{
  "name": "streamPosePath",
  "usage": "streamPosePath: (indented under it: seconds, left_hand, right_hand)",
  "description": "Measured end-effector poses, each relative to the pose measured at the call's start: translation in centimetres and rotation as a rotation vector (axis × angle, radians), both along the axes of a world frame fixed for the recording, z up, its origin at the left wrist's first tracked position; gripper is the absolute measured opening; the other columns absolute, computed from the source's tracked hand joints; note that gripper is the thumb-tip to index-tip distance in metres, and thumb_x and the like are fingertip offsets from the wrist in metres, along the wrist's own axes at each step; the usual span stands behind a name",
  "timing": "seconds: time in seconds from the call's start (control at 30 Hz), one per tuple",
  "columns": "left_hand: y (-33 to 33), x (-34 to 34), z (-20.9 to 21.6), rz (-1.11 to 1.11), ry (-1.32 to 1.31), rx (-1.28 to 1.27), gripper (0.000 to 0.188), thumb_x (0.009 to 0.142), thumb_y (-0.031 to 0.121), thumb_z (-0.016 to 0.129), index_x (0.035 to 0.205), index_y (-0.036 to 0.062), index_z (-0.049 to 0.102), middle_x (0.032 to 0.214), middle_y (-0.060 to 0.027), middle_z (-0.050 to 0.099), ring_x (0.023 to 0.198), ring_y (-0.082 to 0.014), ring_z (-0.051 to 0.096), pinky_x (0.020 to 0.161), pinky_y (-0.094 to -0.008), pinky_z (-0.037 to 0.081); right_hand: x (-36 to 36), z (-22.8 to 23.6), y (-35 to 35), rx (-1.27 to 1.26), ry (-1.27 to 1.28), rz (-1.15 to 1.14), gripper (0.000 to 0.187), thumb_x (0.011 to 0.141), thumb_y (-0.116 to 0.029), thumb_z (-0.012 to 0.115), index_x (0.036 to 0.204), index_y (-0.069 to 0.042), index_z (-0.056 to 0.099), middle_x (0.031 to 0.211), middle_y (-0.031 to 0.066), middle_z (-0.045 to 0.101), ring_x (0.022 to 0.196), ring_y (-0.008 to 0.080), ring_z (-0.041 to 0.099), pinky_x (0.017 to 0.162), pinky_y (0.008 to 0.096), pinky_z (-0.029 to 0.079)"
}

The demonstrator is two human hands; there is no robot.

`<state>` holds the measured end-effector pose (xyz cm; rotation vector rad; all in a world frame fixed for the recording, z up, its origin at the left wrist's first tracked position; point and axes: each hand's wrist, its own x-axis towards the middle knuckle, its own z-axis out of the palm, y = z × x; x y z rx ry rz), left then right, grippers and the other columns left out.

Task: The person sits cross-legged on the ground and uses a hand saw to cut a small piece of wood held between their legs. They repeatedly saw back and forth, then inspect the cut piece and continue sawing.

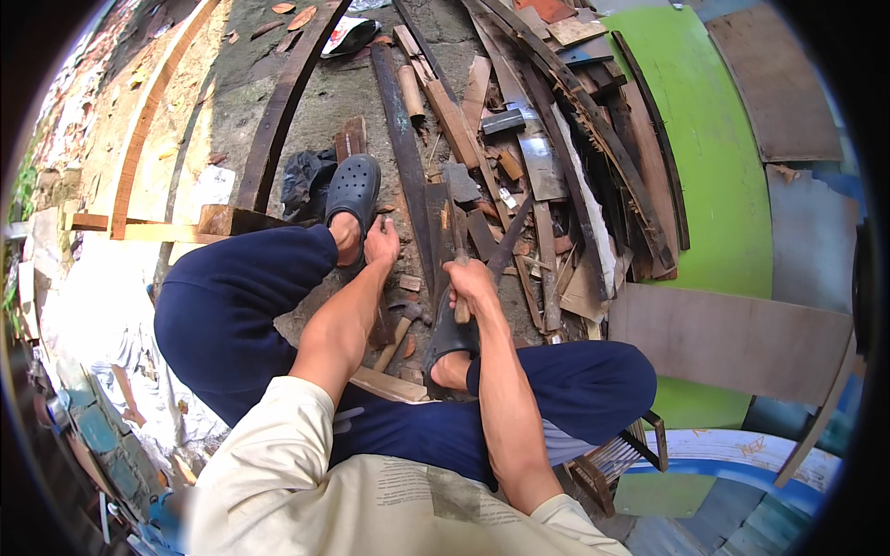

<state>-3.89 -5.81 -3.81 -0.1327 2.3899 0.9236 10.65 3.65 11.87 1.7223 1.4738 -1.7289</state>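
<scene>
We see the right hand (470, 283) with fingers curled tight round a wooden tool handle (461, 301), the tool's head lost among dark planks (436, 222) lying between the two black clogs (352, 190). The left hand (381, 243) rests low by the left clog, fingers together, pressing on the wood; whether it pinches anything we cannot tell. A hammer (400, 326) lies on the ground just beneath the forearms.

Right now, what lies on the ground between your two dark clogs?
In the head view, between the left clog and the right clog lies a hammer with a wooden handle, among small wood scraps on the concrete.
</scene>
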Motion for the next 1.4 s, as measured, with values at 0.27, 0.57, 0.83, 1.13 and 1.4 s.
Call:
streamPosePath:
  seconds: [0.27,0.57,0.83,1.13,1.4]
  left_hand:
    - [-2.9,2.2,1.0,-0.050,-0.112,-0.026,0.050,0.097,0.048,0.052,0.129,0.0136,0.067,0.121,-0.0199,0.069,0.116,-0.0394,0.063,0.099,-0.0471,0.048]
    - [-2.2,4.1,1.3,-0.060,-0.120,0.036,0.048,0.097,0.046,0.054,0.124,0.0100,0.068,0.119,-0.0209,0.070,0.114,-0.0402,0.064,0.099,-0.0469,0.048]
    - [-1.5,3.9,0.7,0.107,-0.015,0.036,0.045,0.096,0.044,0.053,0.118,0.0080,0.069,0.109,-0.0236,0.071,0.107,-0.0422,0.066,0.093,-0.0486,0.050]
    - [-2.2,3.3,2.6,0.232,0.031,-0.010,0.041,0.098,0.043,0.050,0.110,0.0077,0.068,0.105,-0.0206,0.072,0.102,-0.0410,0.067,0.089,-0.0497,0.051]
    - [-2.7,2.6,1.3,0.275,0.146,0.028,0.039,0.099,0.039,0.049,0.109,0.0051,0.066,0.111,-0.0188,0.067,0.107,-0.0369,0.062,0.093,-0.0474,0.047]
  right_hand:
    - [0.1,3.6,0.8,-0.344,0.257,-0.311,0.027,0.096,-0.031,0.066,0.091,-0.006,0.055,0.061,-0.0004,0.051,0.045,0.0126,0.049,0.043,0.0308,0.046]
    - [-0.5,2.7,-2.7,0.586,0.254,-0.109,0.030,0.096,-0.029,0.064,0.085,-0.003,0.054,0.055,0.0027,0.051,0.038,0.0178,0.051,0.039,0.0372,0.045]
    - [1.9,0.5,-5.3,-0.174,0.128,-0.128,0.031,0.098,-0.030,0.063,0.082,-0.004,0.056,0.063,0.0037,0.050,0.047,0.0168,0.050,0.044,0.0359,0.048]
    - [-0.1,4.4,-2.8,0.627,0.317,-0.151,0.039,0.096,-0.034,0.065,0.090,0.004,0.057,0.055,0.0058,0.056,0.040,0.0190,0.056,0.041,0.0364,0.046]
    - [0.6,1.1,-1.8,-0.266,0.250,-0.378,0.026,0.096,-0.029,0.064,0.089,-0.007,0.052,0.059,0.0003,0.049,0.043,0.0141,0.047,0.044,0.0332,0.046]
